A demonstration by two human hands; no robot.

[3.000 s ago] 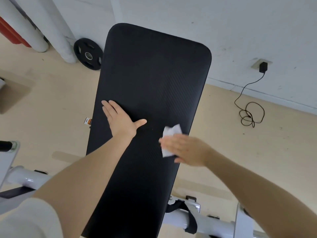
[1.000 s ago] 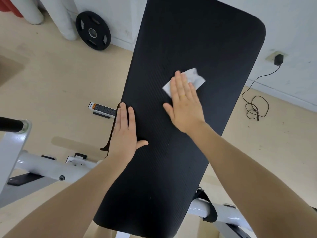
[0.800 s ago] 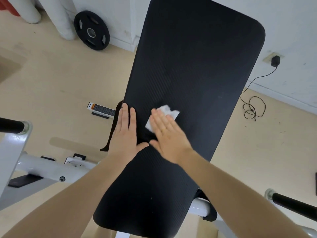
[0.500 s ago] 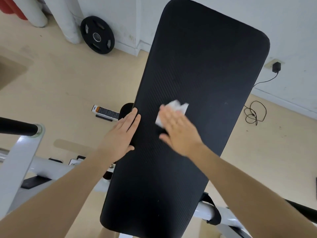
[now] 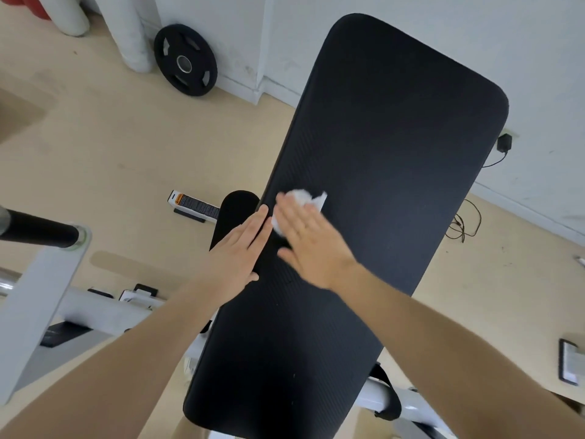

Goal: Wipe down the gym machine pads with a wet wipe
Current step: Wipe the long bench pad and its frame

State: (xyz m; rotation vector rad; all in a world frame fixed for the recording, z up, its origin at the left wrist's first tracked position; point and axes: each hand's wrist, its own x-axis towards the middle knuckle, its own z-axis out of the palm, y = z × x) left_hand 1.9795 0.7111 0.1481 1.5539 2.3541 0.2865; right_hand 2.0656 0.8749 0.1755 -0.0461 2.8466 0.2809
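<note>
Since half a second ago the right hand (image 5: 311, 242) has slid the wet wipe (image 5: 302, 201) leftward across the bench pad (image 5: 380, 153), so that hand and wipe now sit close against the left hand (image 5: 240, 255) near the pad's left edge; a second ago the wipe was farther up toward the middle of the pad. The right hand lies flat, fingers straight and together, pressing the crumpled white wipe onto the black pad; the wipe pokes out beyond the fingertips toward 12 o'clock. The left hand is also flat, fingers extended, resting on the pad's left border with the thumb spread onto the surface, holding nothing. The two hands are just beside one another, nearly touching. The long pad runs from 6 o'clock up toward 1 o'clock in the view. At 10 o'clock from the hands, a black weight plate (image 5: 185, 60) leans against the white wall (image 5: 411, 26). At 9 o'clock a black bar (image 5: 38, 228) sits on a white frame (image 5: 41, 296). At 3 o'clock a dark cable (image 5: 463, 223) lies coiled on the beige floor (image 5: 110, 137), below a plug (image 5: 503, 142) in the wall.
</note>
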